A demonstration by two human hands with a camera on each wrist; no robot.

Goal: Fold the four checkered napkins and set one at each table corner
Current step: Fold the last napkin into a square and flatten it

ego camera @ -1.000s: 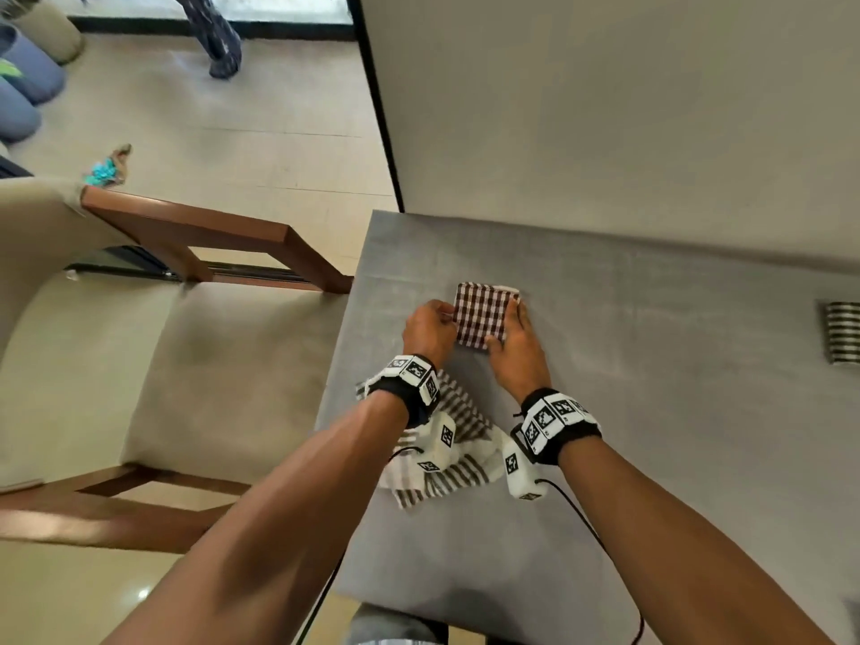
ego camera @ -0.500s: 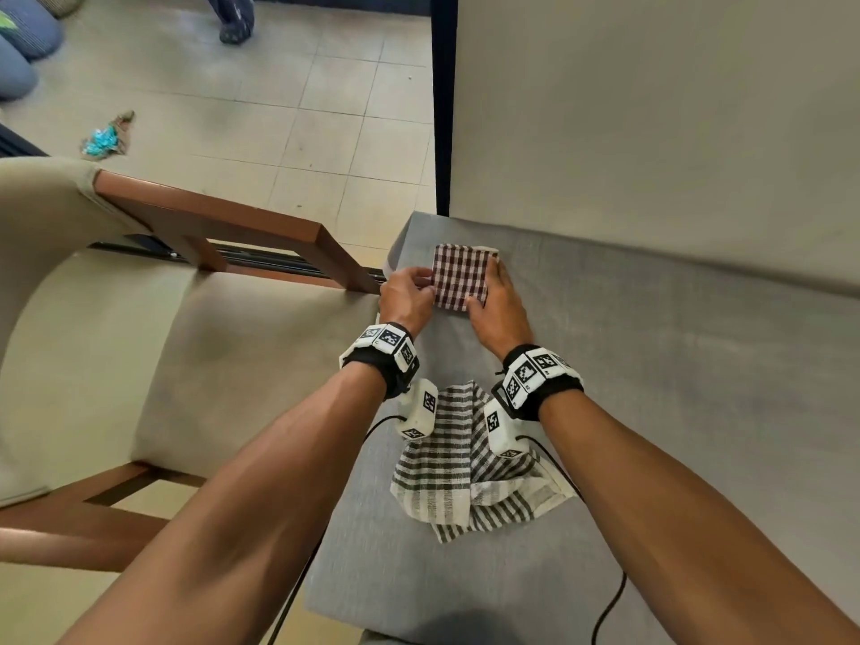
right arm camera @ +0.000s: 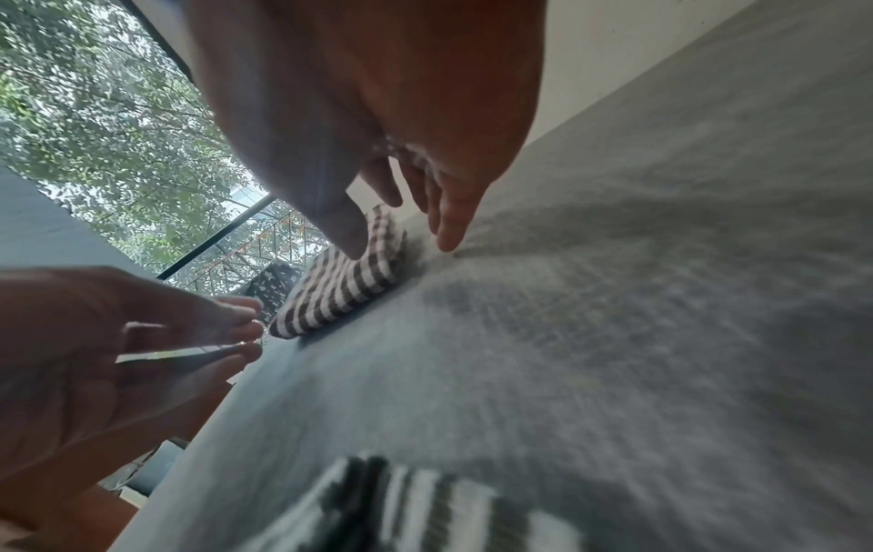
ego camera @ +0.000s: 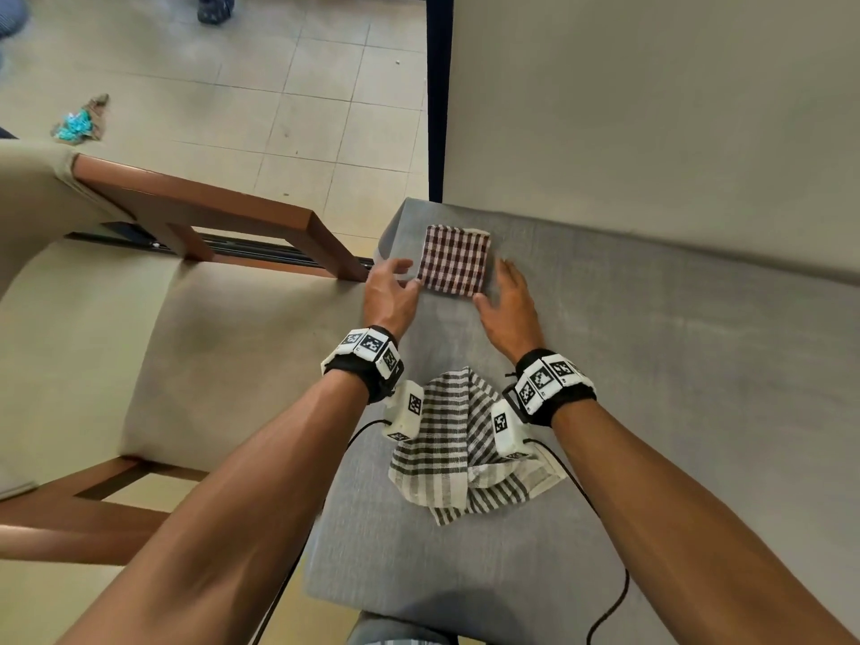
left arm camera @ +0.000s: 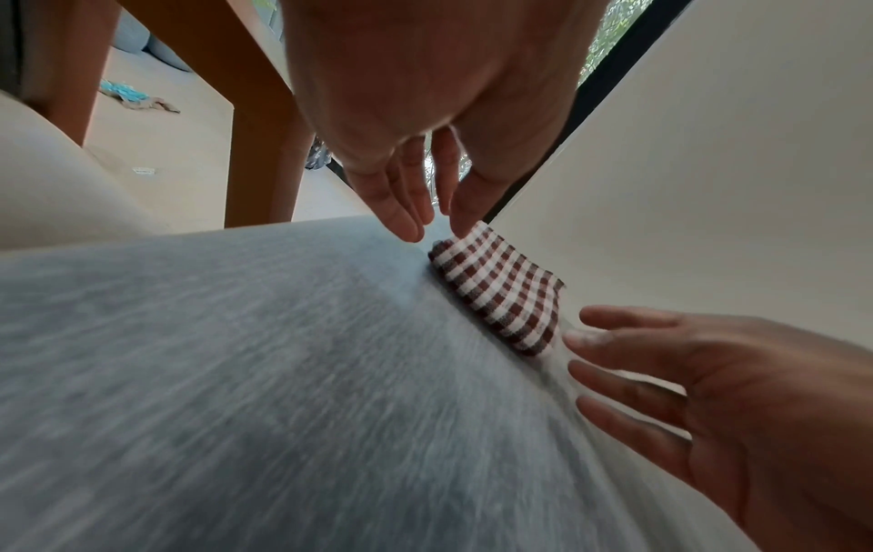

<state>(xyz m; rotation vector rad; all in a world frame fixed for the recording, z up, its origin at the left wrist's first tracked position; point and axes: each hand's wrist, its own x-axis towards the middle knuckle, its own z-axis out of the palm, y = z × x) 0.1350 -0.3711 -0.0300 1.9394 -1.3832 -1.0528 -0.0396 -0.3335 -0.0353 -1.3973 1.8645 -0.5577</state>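
A folded red-and-white checkered napkin (ego camera: pixel 453 263) (left arm camera: pixel 500 295) (right arm camera: pixel 340 291) lies flat at the far left corner of the grey table (ego camera: pixel 675 412). My left hand (ego camera: pixel 395 284) (left arm camera: pixel 415 209) is just left of it, fingers straight, with the thumb tip at its near left corner. To the napkin's right is my right hand (ego camera: pixel 502 290) (right arm camera: pixel 415 216), fingers spread and its thumb at the near right corner. Neither hand grips the cloth. An unfolded grey-and-white checkered napkin (ego camera: pixel 460 453) (right arm camera: pixel 415 504) lies crumpled under my wrists.
A beige cushioned chair (ego camera: pixel 163 356) with a brown wooden frame (ego camera: pixel 209 211) stands against the table's left edge. A cream wall (ego camera: pixel 651 109) runs along the far edge. Black cables (ego camera: pixel 609 607) trail from my wrists over the near edge. Tiled floor lies beyond.
Both hands slid the folded red napkin up to the far left corner, then let go of it and spread apart to its sides with straight fingers.
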